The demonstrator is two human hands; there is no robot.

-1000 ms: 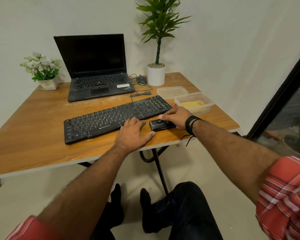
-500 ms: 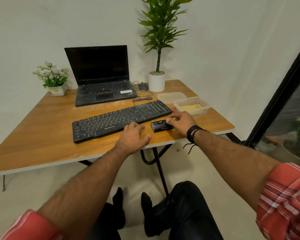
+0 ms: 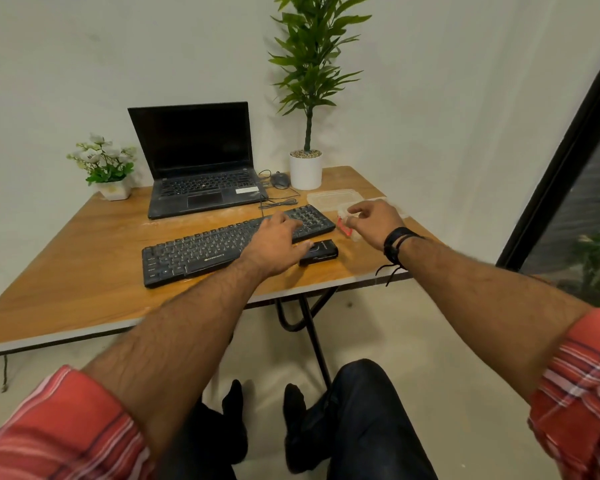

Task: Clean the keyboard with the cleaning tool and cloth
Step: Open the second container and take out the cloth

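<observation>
The black keyboard (image 3: 201, 251) lies slanted across the middle of the wooden table (image 3: 84, 271). My left hand (image 3: 274, 244) rests flat on its right half, fingers spread over the keys. Just in front of the keyboard's right end, a black cleaning tool (image 3: 321, 253) lies on the table, touched by neither hand. My right hand (image 3: 373, 220) hovers over the clear container (image 3: 356, 237) with curled fingers. A small red tool piece (image 3: 344, 227) hangs from those fingers. The hand hides what is inside the container.
An open laptop (image 3: 201, 171) stands behind the keyboard, with a mouse (image 3: 280, 180) and its cable to the right. A tall potted plant (image 3: 305, 168) and a clear lid (image 3: 333, 197) sit at the back right, a small flower pot (image 3: 113, 188) at the back left. The table edge is near my right wrist.
My right hand left the black tool and moved back and right over the container. My left hand slid forward from the table onto the keyboard's right half. The camera pulled back.
</observation>
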